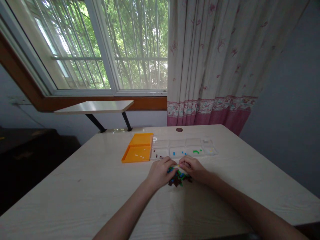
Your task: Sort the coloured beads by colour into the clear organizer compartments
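Note:
A small model of brown, green and blue building bricks [177, 180] is low on the table in front of me. My left hand [161, 171] is closed on its left side, with the thumb lying over the blue and green bricks. Opposite it, my right hand [193, 168] has its fingers pinched at the top of the model. A tiny yellow brick [178, 165] shows by those fingertips. My fingers hide part of the model.
Beyond my hands lies a clear compartment tray [181, 156] with brown, blue, green and yellow bricks sorted in it. An open orange box [136, 160] at its left holds several white bricks. A raised shelf [100, 106] stands at the back left.

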{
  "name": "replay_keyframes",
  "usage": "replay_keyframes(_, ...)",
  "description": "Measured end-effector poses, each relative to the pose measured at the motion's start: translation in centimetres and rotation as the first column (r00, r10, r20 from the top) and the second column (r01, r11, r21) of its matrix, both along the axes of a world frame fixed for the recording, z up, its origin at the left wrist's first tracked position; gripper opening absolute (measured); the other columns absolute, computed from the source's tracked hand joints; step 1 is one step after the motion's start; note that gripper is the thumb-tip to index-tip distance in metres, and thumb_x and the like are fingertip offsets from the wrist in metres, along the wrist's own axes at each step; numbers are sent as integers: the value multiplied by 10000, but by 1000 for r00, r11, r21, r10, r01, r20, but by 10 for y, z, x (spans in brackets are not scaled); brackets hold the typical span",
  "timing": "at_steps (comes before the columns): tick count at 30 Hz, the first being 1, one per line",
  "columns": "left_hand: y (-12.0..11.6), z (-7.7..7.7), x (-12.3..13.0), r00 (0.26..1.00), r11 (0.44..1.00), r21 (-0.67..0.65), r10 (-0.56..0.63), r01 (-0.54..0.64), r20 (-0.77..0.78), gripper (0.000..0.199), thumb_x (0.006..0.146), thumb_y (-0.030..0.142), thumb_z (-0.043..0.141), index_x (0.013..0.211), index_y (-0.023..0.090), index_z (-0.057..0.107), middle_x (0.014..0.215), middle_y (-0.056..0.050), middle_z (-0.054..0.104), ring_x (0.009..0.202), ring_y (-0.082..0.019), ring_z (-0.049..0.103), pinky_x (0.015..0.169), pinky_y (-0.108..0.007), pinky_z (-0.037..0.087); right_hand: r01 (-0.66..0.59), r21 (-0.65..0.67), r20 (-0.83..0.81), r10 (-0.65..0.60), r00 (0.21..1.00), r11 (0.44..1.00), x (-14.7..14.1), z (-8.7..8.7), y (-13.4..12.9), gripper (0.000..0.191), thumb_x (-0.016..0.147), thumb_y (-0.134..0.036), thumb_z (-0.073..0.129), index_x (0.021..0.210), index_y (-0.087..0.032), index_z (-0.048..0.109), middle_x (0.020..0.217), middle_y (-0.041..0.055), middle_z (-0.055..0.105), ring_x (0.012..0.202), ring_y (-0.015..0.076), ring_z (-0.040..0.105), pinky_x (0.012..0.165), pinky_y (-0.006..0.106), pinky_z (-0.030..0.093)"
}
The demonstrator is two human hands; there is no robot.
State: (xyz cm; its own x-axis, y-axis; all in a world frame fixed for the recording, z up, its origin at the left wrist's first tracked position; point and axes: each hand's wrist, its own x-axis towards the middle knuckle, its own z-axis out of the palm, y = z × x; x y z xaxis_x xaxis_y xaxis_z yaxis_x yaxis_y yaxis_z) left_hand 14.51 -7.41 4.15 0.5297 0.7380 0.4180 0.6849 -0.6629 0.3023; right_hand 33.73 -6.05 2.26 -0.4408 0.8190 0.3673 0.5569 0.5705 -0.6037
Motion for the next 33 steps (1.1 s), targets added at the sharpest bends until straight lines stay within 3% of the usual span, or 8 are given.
replay_keyframes(13,2,-1,0,994,998,-27,-54,56,91,165,816,267,476,839,199,624,818,-23,598,746,-125,568,661,-216,432,-13,121,10,12,1000,993,-3,-3,-2,161,833,-295,484,796,-180,591,716,14,577,654,117,520,612,219,402)
replay_keyframes(21,3,-1,-1,993,998,-40,-43,48,114,158,815,250,475,842,191,620,809,-22,588,753,-123,557,679,-218,430,-35,271,-5,38,999,962,1,-5,-1,152,837,-262,473,855,-194,608,757,26,616,714,123,564,666,223,428)
replay_keyframes(33,4,-2,-1,988,991,-70,-102,111,119,182,832,285,464,822,186,616,782,-21,582,747,-121,549,679,-220,420,-94,364,55,79,995,927,3,-3,-3,123,818,-245,511,864,-181,606,733,25,620,666,109,567,619,209,433)
